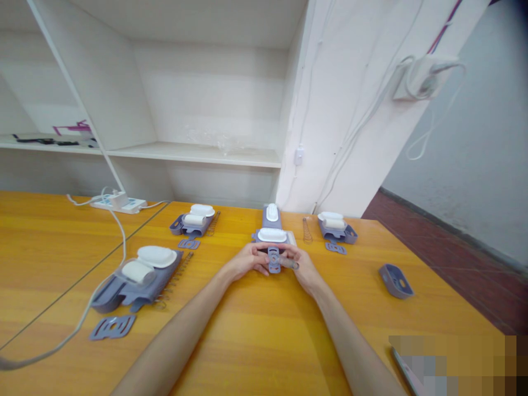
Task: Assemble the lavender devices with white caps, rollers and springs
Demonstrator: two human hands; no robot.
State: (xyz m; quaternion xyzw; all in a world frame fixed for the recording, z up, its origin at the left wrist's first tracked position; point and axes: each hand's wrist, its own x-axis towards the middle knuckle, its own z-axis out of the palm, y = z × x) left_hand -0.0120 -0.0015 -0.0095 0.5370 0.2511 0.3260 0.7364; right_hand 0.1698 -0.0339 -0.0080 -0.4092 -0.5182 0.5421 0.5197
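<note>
Wooden tabletop, grey plate held upright, spring crosswise

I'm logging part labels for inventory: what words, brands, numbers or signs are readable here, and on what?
No text can be read anywhere.
Gray plate at the hands: no lettering discernible.
White oval pieces, such as the near-left one: no lettering discernible.
Power strip: any markings are too small and blurred.
Lower-right corner: pixelated, unreadable.

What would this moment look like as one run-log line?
left grip: holds slotted grey plate | right grip: holds coil spring | beyond: white oval piece | far right: open grey box
</note>
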